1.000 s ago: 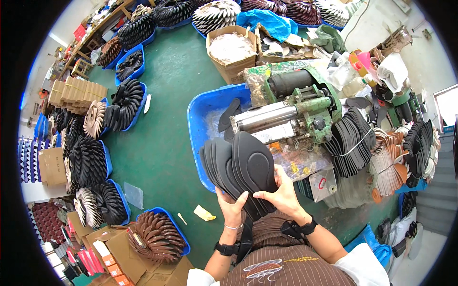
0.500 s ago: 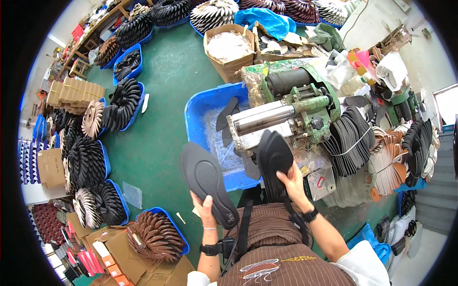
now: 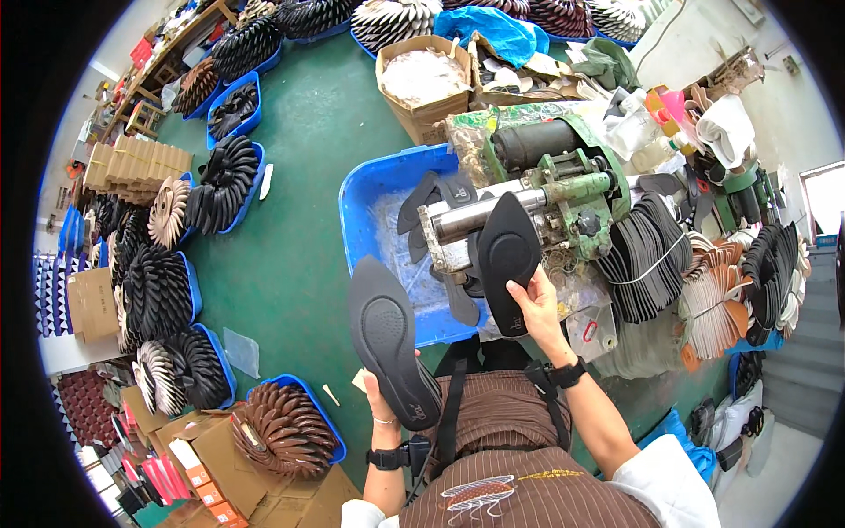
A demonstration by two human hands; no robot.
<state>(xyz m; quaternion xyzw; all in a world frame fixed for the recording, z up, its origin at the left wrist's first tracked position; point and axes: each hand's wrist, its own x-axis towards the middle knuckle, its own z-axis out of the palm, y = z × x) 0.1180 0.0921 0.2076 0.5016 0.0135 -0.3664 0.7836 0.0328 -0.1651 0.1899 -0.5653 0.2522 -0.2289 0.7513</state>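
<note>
Head view: holding a stack of black insoles near the heel end with the left hand, thumb along the outer edge, one fingertip showing at the opposite edge; pinching a separate black insole with the right hand, thumb flat on top, hard to tell whether more pieces lie beneath. Both grips narrow, closed on the insoles, pointed toes facing away from the brown apron. For good handling, best to square the left stack's edges before loosening any finger, and to press near the right insole's heel without bending the thin toe. Right insole overlapping the metal roller as seen from above; impossible to judge contact, so best to mind fingertips near its end. Left stack across the near rim of the blue tub; lift to pass it. Widest room for swinging over the green floor, leftward; tighter on the right, between green machine and tied bundle.
</note>
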